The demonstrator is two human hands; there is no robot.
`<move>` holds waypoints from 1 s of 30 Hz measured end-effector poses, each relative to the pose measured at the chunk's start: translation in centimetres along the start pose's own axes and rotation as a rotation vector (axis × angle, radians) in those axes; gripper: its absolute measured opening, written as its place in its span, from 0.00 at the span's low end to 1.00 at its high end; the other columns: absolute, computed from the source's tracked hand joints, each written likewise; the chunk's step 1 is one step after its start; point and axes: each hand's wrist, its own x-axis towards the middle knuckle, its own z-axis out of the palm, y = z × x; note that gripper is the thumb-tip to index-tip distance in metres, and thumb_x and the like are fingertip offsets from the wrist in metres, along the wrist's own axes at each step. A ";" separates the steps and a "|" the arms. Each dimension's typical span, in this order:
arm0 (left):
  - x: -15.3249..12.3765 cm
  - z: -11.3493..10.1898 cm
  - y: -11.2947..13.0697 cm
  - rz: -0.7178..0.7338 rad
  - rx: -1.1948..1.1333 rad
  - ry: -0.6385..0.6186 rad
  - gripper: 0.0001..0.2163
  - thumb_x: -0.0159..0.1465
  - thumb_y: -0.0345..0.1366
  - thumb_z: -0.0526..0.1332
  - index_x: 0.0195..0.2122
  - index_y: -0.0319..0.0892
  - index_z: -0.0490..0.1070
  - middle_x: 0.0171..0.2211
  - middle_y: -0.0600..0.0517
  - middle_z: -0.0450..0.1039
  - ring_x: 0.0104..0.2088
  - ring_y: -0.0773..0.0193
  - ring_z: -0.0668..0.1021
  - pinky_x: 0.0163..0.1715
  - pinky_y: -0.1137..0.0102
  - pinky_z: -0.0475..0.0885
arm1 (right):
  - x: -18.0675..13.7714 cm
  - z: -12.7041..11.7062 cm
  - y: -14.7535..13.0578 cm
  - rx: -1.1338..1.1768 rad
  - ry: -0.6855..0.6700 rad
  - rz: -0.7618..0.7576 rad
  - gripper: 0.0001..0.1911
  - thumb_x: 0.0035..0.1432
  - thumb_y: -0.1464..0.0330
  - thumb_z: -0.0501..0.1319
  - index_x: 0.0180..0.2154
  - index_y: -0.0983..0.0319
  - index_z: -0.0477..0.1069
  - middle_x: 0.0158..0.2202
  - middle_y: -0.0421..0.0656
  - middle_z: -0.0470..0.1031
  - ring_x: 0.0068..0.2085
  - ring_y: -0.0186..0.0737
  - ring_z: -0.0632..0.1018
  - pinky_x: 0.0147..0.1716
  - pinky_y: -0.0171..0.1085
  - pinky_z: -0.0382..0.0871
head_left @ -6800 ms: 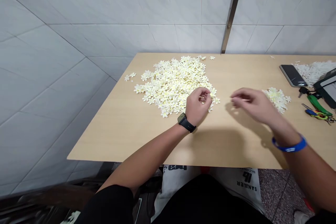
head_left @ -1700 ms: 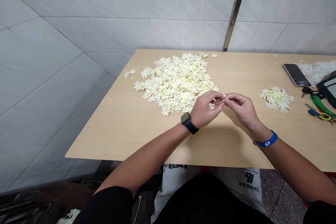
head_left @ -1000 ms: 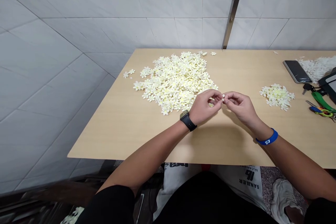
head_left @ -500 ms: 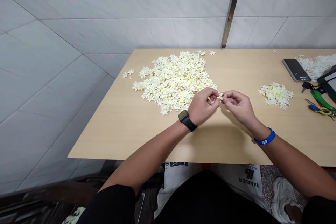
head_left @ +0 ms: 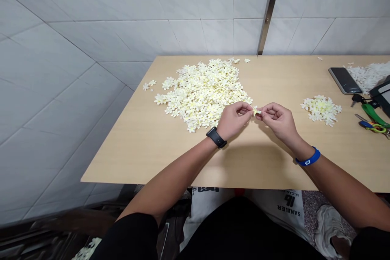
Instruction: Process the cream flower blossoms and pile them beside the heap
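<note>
Between my fingertips is a small white flower with a yellow centre (head_left: 255, 110), held just above the table. My left hand (head_left: 233, 120), with a black watch at the wrist, pinches it from the left. From the right, my right hand (head_left: 278, 122) pinches a petal or edge of the same flower; a blue wristband sits on that arm. A large heap of the same kind of flowers (head_left: 204, 91) spreads behind and left of my left hand. Right of my right hand lies a smaller pile of flowers (head_left: 321, 109).
On the wooden table (head_left: 146, 154), a phone (head_left: 345, 80) lies at the right, with a heap of thin white pieces (head_left: 370, 75) beside it. Keys and a green-handled tool (head_left: 374, 115) lie near the right edge. A tiled wall (head_left: 183, 36) with a metal strip (head_left: 268, 16) stands behind.
The flower has turned slightly between my fingers. My left hand has rotated a little at the wrist and shifted slightly left, while both hands keep hold of the flower.
</note>
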 end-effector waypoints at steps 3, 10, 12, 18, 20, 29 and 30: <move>0.0 -0.1 0.1 0.002 -0.003 -0.002 0.03 0.60 0.32 0.65 0.32 0.38 0.76 0.30 0.52 0.78 0.30 0.70 0.77 0.31 0.75 0.71 | 0.0 0.0 0.0 -0.024 0.008 -0.013 0.14 0.50 0.60 0.74 0.29 0.60 0.73 0.38 0.45 0.84 0.38 0.40 0.85 0.46 0.41 0.82; 0.0 -0.1 0.5 0.014 -0.003 0.020 0.01 0.59 0.30 0.64 0.31 0.39 0.74 0.30 0.52 0.78 0.30 0.70 0.78 0.31 0.75 0.72 | -0.1 -0.2 -0.1 -0.073 0.005 -0.037 0.12 0.53 0.62 0.72 0.30 0.60 0.73 0.40 0.47 0.84 0.39 0.41 0.85 0.45 0.40 0.82; -0.1 0.0 0.3 0.070 0.029 0.045 0.01 0.59 0.29 0.64 0.30 0.39 0.74 0.32 0.51 0.78 0.33 0.68 0.79 0.33 0.75 0.73 | -0.1 -0.2 -0.1 -0.091 -0.002 -0.038 0.12 0.54 0.62 0.72 0.30 0.60 0.73 0.41 0.47 0.84 0.39 0.41 0.85 0.44 0.40 0.82; -0.5 0.6 -0.4 0.248 0.176 0.097 0.04 0.59 0.26 0.62 0.31 0.40 0.70 0.35 0.50 0.77 0.37 0.65 0.79 0.27 0.76 0.71 | -0.5 0.1 0.0 -0.127 -0.024 -0.051 0.10 0.56 0.61 0.71 0.34 0.60 0.75 0.38 0.46 0.83 0.41 0.41 0.85 0.43 0.38 0.80; -0.6 0.8 -0.7 0.322 0.214 0.096 0.04 0.60 0.26 0.62 0.31 0.41 0.68 0.36 0.49 0.77 0.38 0.65 0.79 0.28 0.76 0.72 | -0.7 0.4 0.2 -0.129 -0.013 -0.058 0.11 0.55 0.60 0.72 0.35 0.60 0.76 0.36 0.44 0.82 0.38 0.41 0.84 0.40 0.38 0.80; -1.0 1.0 -0.6 0.355 0.276 0.063 0.04 0.64 0.28 0.61 0.32 0.42 0.68 0.35 0.51 0.75 0.36 0.67 0.77 0.35 0.73 0.75 | -0.8 0.8 0.6 -0.098 0.046 -0.052 0.14 0.55 0.57 0.72 0.33 0.60 0.76 0.33 0.43 0.81 0.36 0.39 0.83 0.38 0.37 0.79; -1.0 1.0 -0.4 0.334 0.267 0.063 0.03 0.63 0.28 0.61 0.33 0.42 0.68 0.35 0.51 0.75 0.36 0.67 0.77 0.35 0.73 0.76 | -0.7 0.8 0.5 -0.100 0.042 -0.051 0.15 0.55 0.56 0.72 0.33 0.60 0.75 0.33 0.43 0.80 0.36 0.40 0.83 0.39 0.38 0.80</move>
